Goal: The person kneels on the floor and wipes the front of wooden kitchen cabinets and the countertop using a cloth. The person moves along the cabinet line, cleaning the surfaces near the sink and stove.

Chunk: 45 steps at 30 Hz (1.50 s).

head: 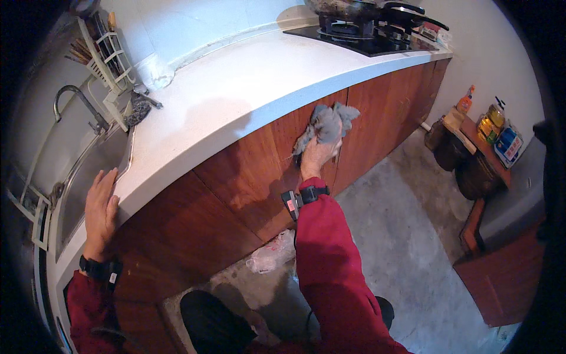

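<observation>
My right hand (319, 152) holds a crumpled grey-blue cloth (329, 121) against the upper part of a reddish-brown wooden cabinet door (252, 163), just below the countertop's edge. My left hand (101, 208) rests on the white countertop (212, 97) beside the metal sink (97, 163), fingers spread, with nothing seen in it. Both wrists wear black straps over or near dark red sleeves. Part of the right hand's fingers is hidden by the cloth.
A gas stove (371, 40) with a wok (345, 6) stands at the counter's far end. Near the faucet (73, 90) are a utensil rack (108, 66) and a scouring pad (138, 110). A plastic bag (272, 254) lies on the floor. Bottles stand on a wooden board (486, 141) at right.
</observation>
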Each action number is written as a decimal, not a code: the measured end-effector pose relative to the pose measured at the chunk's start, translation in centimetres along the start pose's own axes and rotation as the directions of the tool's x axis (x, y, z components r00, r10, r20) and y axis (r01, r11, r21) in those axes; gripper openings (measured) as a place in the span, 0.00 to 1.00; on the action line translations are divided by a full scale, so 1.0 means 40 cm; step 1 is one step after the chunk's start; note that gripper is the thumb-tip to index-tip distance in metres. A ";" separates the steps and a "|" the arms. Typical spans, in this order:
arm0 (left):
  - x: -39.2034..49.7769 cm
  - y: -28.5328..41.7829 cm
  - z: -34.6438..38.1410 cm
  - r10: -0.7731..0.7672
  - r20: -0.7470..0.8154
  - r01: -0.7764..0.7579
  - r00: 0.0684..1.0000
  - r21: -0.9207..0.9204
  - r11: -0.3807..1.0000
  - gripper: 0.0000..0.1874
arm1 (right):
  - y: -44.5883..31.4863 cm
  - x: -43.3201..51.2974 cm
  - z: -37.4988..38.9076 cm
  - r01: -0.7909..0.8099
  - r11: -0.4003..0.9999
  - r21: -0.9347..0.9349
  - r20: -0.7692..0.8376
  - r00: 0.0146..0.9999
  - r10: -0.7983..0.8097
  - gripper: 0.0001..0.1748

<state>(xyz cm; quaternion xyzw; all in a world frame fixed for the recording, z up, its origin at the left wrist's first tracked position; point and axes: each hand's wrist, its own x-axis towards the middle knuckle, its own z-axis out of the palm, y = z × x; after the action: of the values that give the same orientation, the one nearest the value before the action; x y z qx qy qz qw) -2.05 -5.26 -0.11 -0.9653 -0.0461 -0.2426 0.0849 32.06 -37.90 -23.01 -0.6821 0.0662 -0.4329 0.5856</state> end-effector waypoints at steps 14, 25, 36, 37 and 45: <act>0.002 -0.005 0.006 -0.085 0.044 0.092 0.995 -0.195 0.976 0.33 | 0.043 -0.083 -0.127 -0.005 0.982 -0.188 -0.043 0.999 -0.003 0.37; 0.002 -0.045 0.017 -0.048 0.062 0.061 0.997 -0.228 0.972 0.42 | 0.066 -0.199 -0.076 0.147 0.976 0.160 0.121 0.978 -0.167 0.44; -0.003 -0.056 0.003 -0.032 0.129 0.052 0.991 -0.148 0.988 0.40 | 0.561 -0.329 -0.114 -0.724 0.679 0.122 -0.005 0.684 0.730 0.19; -0.005 -0.060 0.004 -0.038 0.131 0.057 0.991 -0.145 0.988 0.41 | 0.533 -0.341 -0.099 -0.662 0.690 0.294 -0.038 0.713 0.700 0.19; -0.006 -0.128 0.023 -0.018 0.130 0.031 0.991 -0.102 0.994 0.44 | 0.304 -0.428 -0.014 -0.387 0.879 0.277 0.027 0.918 0.396 0.32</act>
<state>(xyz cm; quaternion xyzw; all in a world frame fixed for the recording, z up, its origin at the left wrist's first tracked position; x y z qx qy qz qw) -2.51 -0.07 -0.31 -0.9814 -0.0508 -0.1827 0.0286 26.20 -31.81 -42.26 -0.5596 0.1502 -0.3208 0.7493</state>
